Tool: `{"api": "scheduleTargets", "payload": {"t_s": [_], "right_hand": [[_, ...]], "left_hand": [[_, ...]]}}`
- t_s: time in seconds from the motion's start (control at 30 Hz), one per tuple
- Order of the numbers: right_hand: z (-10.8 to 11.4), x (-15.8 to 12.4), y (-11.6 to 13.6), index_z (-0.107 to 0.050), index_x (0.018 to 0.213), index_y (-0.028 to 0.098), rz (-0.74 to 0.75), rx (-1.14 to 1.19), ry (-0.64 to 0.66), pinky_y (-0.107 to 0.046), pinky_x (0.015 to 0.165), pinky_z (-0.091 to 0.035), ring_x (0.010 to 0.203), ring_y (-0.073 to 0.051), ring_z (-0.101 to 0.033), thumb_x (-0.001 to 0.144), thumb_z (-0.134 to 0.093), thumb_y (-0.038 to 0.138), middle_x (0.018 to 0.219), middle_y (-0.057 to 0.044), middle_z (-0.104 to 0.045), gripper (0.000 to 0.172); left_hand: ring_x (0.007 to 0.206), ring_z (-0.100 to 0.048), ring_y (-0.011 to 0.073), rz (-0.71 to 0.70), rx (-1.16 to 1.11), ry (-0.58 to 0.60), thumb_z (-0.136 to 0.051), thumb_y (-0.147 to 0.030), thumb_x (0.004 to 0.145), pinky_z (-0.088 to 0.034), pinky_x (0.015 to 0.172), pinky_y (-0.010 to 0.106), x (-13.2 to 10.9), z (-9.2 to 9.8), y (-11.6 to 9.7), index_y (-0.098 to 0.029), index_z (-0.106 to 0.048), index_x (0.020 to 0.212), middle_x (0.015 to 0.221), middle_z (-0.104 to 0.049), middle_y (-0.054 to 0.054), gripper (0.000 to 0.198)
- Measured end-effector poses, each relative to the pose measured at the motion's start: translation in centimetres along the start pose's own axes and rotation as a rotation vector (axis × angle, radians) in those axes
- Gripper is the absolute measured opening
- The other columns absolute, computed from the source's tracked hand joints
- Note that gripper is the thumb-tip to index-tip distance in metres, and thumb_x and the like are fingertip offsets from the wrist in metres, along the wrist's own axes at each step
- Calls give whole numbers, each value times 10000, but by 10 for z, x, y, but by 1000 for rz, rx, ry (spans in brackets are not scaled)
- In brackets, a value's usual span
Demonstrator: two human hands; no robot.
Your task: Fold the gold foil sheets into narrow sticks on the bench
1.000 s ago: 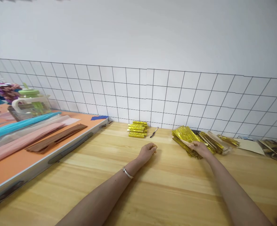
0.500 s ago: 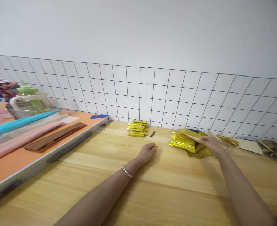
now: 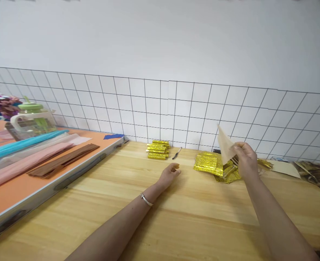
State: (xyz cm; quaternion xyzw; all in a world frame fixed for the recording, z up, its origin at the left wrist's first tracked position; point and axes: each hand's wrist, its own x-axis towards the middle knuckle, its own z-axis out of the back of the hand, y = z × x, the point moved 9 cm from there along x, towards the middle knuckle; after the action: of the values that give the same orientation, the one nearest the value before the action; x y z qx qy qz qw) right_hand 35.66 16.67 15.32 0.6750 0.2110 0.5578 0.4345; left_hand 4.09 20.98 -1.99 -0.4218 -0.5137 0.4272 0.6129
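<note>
Wooden table (image 3: 192, 224): right hand (image 3: 246, 158) pinches tan sheet (image 3: 224, 145) between fingers, raised by gold foil stack (image 3: 208, 163) near back edge. Left hand (image 3: 169, 174) empty, fingers slightly parted. Light pinch should avoid creases.

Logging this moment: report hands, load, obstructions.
Right hand gripping thin tan papery sheet, aloft. Left hand loosely curled, apparently empty. Flat gold foil stack left of sheet; nothing visibly blocking.

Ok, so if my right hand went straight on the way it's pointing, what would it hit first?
Apart from the pale sheet it holds, your right hand would probably meet the gridded white wall first; depth is unclear from this one view.
</note>
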Motion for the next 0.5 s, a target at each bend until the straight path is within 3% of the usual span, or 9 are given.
{"api": "scheduleTargets", "payload": {"t_s": [0.07, 0.17, 0.27, 0.37, 0.5], "right_hand": [[-26, -10, -3, -559, 853, 209, -71, 70, 141, -237, 555, -420, 610, -120, -518, 753, -563, 427, 732, 18, -562, 240], [-60, -30, -22, -562, 831, 198, -167, 60, 292, -248, 510, -412, 554, -129, -510, 761, -546, 453, 684, 5, -574, 265], [-84, -53, -56, -561, 803, 193, -228, 1, 374, -277, 536, -437, 567, -151, -535, 773, -507, 483, 668, -5, -597, 296], [-96, -72, -93, -576, 780, 193, -239, -114, 409, -271, 541, -422, 568, -155, -531, 752, -530, 468, 635, 4, -595, 280], [-100, -82, -128, -593, 739, 203, -214, -300, 428, -281, 546, -414, 587, -180, -546, 698, -572, 437, 624, 7, -607, 239]], "left_hand": [[1022, -524, 212, 0, -64, -6, -628, -441, 734, -380, 923, 356, -3, 3, -7, -195, -558, 1107, 1183, -558, 87, 452], [1139, -477, 231, 2, -163, 1, -427, -564, 836, -383, 936, 378, -6, 6, -20, -244, -469, 1234, 1296, -483, 71, 512], [1095, -527, 259, 56, -403, 132, -275, -661, 839, -424, 890, 415, -7, -4, -27, -244, -391, 1307, 1241, -529, 96, 638], [992, -586, 255, 120, -524, 255, -326, -669, 820, -449, 857, 416, -9, -14, -25, -214, -366, 1322, 1133, -585, 126, 679], [892, -609, 216, 117, -372, 217, -608, -448, 770, -473, 805, 377, -9, -14, -11, -203, -363, 1321, 1059, -604, 112, 650]]}}
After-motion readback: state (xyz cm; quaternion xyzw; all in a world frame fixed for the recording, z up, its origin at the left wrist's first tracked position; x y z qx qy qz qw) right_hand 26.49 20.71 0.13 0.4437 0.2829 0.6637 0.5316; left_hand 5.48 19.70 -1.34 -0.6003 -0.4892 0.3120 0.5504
